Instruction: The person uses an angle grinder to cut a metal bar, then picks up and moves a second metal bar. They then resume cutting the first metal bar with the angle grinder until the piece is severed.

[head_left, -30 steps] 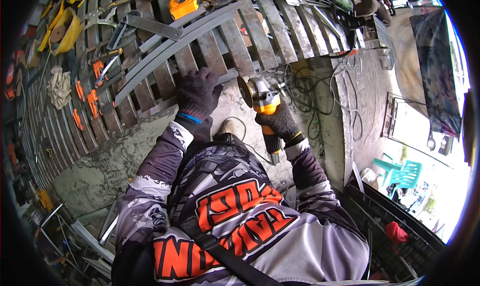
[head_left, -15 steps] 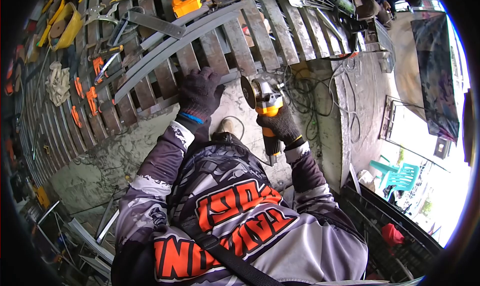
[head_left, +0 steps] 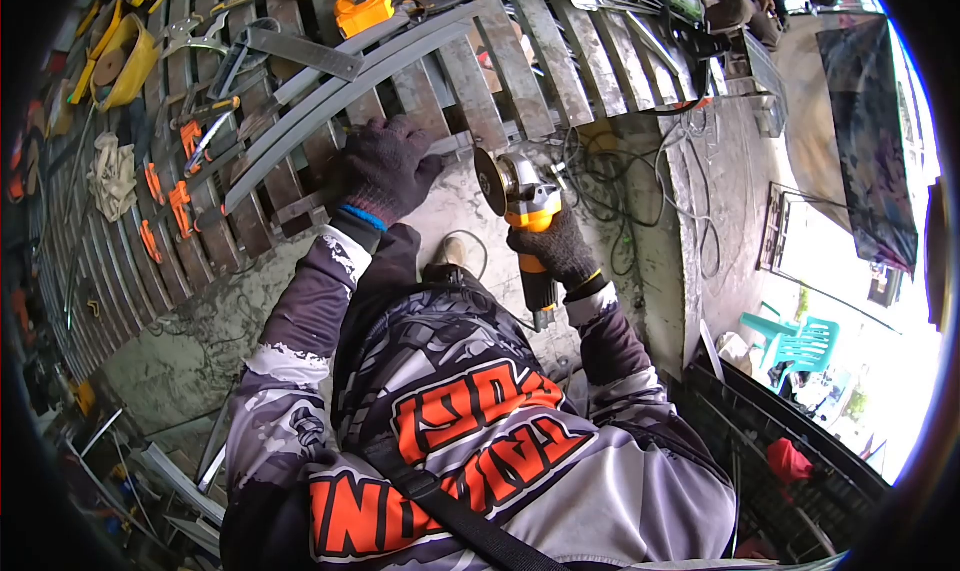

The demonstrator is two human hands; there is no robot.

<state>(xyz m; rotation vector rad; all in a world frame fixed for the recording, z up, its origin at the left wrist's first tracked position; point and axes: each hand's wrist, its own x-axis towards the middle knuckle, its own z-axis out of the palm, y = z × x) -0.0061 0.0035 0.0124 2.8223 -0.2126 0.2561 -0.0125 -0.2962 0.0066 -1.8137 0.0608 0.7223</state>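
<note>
The angle grinder is held in front of the person, near the edge of the slatted tabletop. Its long axis is directed away from the body, head foremost, with the disc turned leftward. The handle is clasped firmly by the gloved right hand. The gloved left hand is placed at the tabletop's edge; whether its grip is closed cannot be told. In a yellow bag, a round brown object is contained.
</note>
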